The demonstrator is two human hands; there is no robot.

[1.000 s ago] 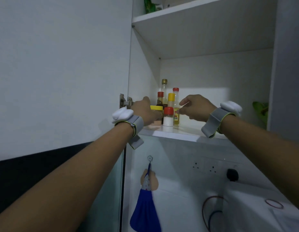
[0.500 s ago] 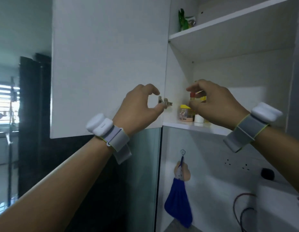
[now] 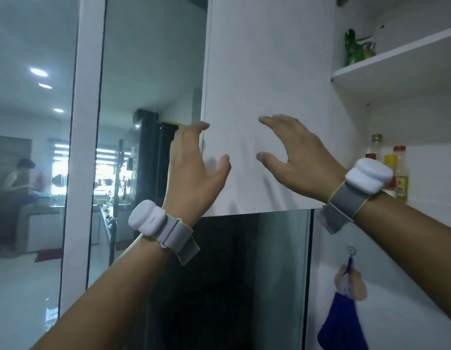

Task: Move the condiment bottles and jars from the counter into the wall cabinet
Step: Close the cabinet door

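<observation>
A white-framed glass partition [image 3: 78,147] shows a bright room beyond with recessed ceiling lights [image 3: 39,72], a blinded window [image 3: 60,152] and glossy white floor [image 3: 22,286].

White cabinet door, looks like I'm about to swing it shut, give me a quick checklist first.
1. Left hand at the free edge of the white cabinet door: ok.
2. Right hand empty, open in front of the door face: ok.
3. Condiment bottles upright on the lower shelf: ok.
4. Bottles set back from the shelf's front edge: cannot tell, wrist blocks the view.
5. Green packet on the upper shelf inside the edge: ok.
</observation>
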